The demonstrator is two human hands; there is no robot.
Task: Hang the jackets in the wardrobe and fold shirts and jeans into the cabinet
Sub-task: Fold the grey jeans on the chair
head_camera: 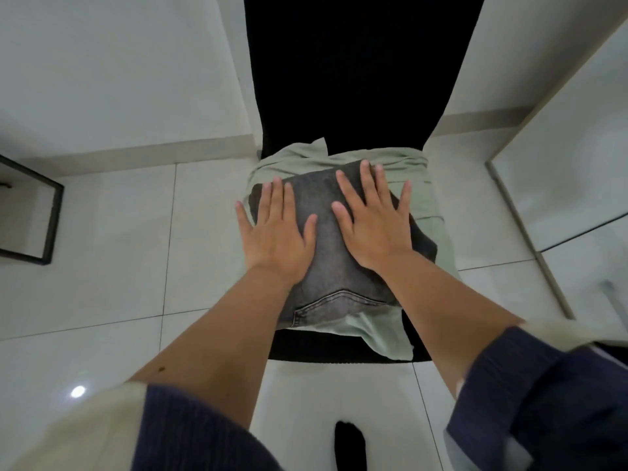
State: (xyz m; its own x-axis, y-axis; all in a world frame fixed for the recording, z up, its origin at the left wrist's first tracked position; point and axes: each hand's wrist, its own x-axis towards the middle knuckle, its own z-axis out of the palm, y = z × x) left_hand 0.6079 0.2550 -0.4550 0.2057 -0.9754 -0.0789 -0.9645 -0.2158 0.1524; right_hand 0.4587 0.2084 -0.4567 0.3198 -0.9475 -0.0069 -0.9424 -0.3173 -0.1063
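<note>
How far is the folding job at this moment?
Done: the grey jeans look folded into a compact bundle on the black chair. In hand: the left hand and right hand press flat on them. Left: the light green garment underneath lies loose, and nothing here is in a cabinet yet.

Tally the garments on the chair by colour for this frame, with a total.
Grey: 1, folded jeans, with left hand and right hand flat on top.
Pale green: 1, garment under the jeans.
Total: 2, both on the black chair.
</note>
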